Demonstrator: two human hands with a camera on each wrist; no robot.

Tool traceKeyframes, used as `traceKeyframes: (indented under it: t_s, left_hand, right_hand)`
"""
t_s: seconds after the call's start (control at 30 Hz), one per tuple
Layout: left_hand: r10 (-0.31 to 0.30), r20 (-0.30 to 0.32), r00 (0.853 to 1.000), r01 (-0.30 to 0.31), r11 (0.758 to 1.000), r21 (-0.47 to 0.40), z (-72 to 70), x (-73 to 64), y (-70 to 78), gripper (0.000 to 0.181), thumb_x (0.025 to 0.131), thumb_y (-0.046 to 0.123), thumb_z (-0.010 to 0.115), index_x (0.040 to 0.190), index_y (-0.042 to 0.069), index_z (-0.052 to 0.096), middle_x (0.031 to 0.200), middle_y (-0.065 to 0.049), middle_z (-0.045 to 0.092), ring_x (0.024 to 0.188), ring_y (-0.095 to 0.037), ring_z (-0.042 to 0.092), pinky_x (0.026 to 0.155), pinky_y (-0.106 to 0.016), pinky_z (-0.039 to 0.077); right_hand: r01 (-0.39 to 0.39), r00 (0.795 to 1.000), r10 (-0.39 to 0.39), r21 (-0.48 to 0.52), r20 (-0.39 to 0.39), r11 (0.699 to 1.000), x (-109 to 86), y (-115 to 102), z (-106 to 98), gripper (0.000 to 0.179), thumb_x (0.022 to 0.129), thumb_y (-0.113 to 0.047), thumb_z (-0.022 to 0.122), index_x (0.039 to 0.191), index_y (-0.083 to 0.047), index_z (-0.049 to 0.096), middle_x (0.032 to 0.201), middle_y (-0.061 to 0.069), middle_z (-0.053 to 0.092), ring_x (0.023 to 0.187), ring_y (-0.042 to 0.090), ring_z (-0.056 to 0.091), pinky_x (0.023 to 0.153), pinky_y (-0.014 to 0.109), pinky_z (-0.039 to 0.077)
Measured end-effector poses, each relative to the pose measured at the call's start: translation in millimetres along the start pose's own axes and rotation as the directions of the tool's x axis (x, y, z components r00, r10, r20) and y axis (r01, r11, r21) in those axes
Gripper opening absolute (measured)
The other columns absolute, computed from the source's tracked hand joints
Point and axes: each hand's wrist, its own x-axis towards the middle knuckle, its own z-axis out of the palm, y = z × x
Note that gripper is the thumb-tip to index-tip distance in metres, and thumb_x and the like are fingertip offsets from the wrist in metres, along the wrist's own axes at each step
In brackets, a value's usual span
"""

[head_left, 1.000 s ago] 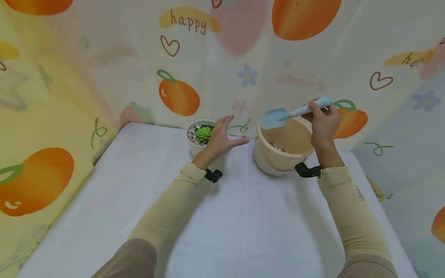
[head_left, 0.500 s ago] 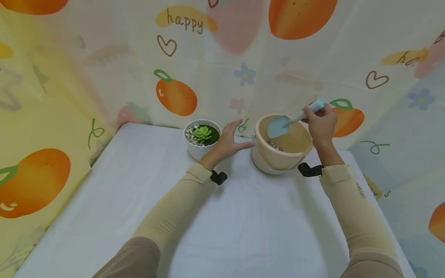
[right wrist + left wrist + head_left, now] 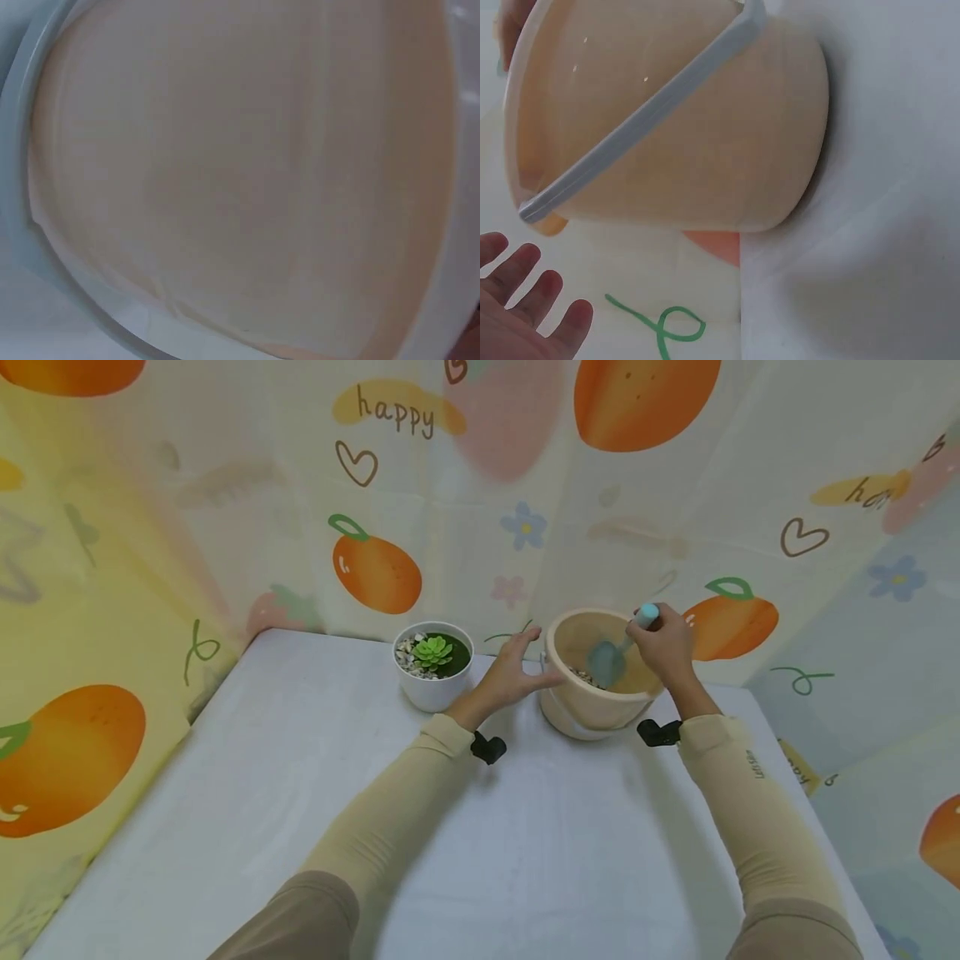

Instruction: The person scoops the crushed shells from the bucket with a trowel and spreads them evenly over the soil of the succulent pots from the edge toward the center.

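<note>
In the head view my right hand [image 3: 664,647] grips a small light-blue trowel [image 3: 609,662] by its handle. The trowel's blade points down inside a peach-coloured bucket [image 3: 592,714], beside some small pebbles [image 3: 581,676] at its bottom. My left hand [image 3: 510,675] is at the bucket's left side, fingers spread and holding nothing. Its fingers [image 3: 526,289] show apart from the bucket's rim in the left wrist view. The bucket's outer wall [image 3: 232,180] fills the right wrist view, so neither the trowel nor the grip shows there.
A white pot [image 3: 433,692] with a green succulent [image 3: 432,652] stands left of my left hand. Pale pebbles cover part of its top, and dark green surface shows on the other part. A fruit-print cloth [image 3: 450,568] hangs behind the white table [image 3: 480,860].
My right hand has lowered and tipped the trowel, so its blade went from above the rim down into the bucket. My left hand has moved right, from the pot towards the bucket.
</note>
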Motion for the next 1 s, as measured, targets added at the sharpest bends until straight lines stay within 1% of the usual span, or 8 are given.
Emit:
traceKeyframes:
  t_s: [0.1,0.2,0.3,0.4,0.53,0.7,0.8,1.0]
  left_hand:
    - [0.007,0.008,1.0,-0.007,1.0,0.008,5.0,0.3,2.0,0.094,0.08,0.044,0.077,0.153,0.011,0.028,0.157,-0.009,0.032,0.147,-0.027,0.026,0.118,-0.049,0.028]
    - [0.001,0.004,1.0,-0.001,1.0,0.018,9.0,0.7,3.4,0.095,0.079,0.045,0.078,0.154,0.012,0.028,0.157,-0.011,0.031,0.147,-0.028,0.028,0.118,-0.049,0.03]
    - [-0.006,0.004,1.0,0.006,1.0,0.022,12.8,1.3,3.6,0.096,0.079,0.046,0.077,0.154,0.012,0.027,0.158,-0.013,0.028,0.146,-0.031,0.028,0.116,-0.05,0.032]
    - [-0.007,0.011,1.0,0.006,0.999,0.046,17.3,2.4,2.0,0.099,0.08,0.048,0.076,0.155,0.01,0.023,0.159,-0.013,0.025,0.147,-0.032,0.027,0.116,-0.05,0.032]
    - [-0.017,0.012,1.0,0.016,0.998,0.066,21.8,2.2,0.0,0.103,0.081,0.051,0.075,0.156,0.009,0.019,0.16,-0.012,0.023,0.147,-0.031,0.025,0.116,-0.048,0.033]
    - [-0.034,0.0,0.999,0.034,0.997,0.069,24.3,0.3,0.2,0.104,0.08,0.052,0.075,0.156,0.01,0.018,0.159,-0.012,0.024,0.147,-0.031,0.025,0.116,-0.048,0.034]
    - [-0.03,0.002,1.0,0.029,0.996,0.083,25.1,0.6,1.4,0.104,0.08,0.052,0.075,0.156,0.01,0.019,0.16,-0.013,0.024,0.147,-0.031,0.025,0.116,-0.048,0.034]
    - [-0.027,-0.013,1.0,0.028,0.995,0.097,25.4,2.4,2.5,0.103,0.08,0.052,0.075,0.156,0.009,0.02,0.16,-0.014,0.024,0.147,-0.033,0.025,0.116,-0.049,0.033]
  right_hand:
    - [0.066,0.996,-0.06,-0.089,0.072,0.994,0.2,1,4,0.03,0.088,-0.016,0.056,0.11,0.004,0.062,0.091,0.021,0.062,0.077,0.021,0.05,0.069,0.028,0.04]
    - [0.103,0.982,-0.082,-0.118,0.168,0.988,1.4,3,7,0.03,0.09,-0.014,0.056,0.113,0.004,0.059,0.099,0.026,0.063,0.085,0.033,0.053,0.075,0.039,0.045]
    - [0.1,0.969,-0.065,-0.134,0.24,0.986,2.5,5,11,0.031,0.093,-0.014,0.056,0.119,0.004,0.056,0.112,0.029,0.062,0.101,0.043,0.059,0.086,0.051,0.05]
    - [0.07,0.966,-0.032,-0.142,0.257,0.987,3.3,8,16,0.032,0.096,-0.015,0.056,0.122,0.004,0.052,0.121,0.031,0.06,0.116,0.047,0.057,0.094,0.057,0.049]
    - [0.04,0.968,-0.002,-0.145,0.252,0.989,3.3,8,24,0.033,0.098,-0.014,0.055,0.123,0.006,0.049,0.123,0.032,0.058,0.118,0.048,0.055,0.095,0.058,0.048]
    - [0.003,0.962,0.045,-0.175,0.268,0.985,2.1,5,32,0.035,0.1,-0.021,0.051,0.124,0.004,0.046,0.118,0.028,0.059,0.108,0.044,0.058,0.089,0.055,0.048]
    - [0.0,0.958,0.051,-0.177,0.281,0.984,2.1,3,34,0.036,0.101,-0.026,0.049,0.122,0.004,0.045,0.117,0.026,0.058,0.106,0.042,0.057,0.088,0.054,0.047]
    - [0.001,0.959,0.026,-0.097,0.282,0.995,4.3,1,35,0.037,0.102,-0.028,0.05,0.12,0.004,0.046,0.118,0.026,0.059,0.107,0.042,0.06,0.091,0.052,0.049]
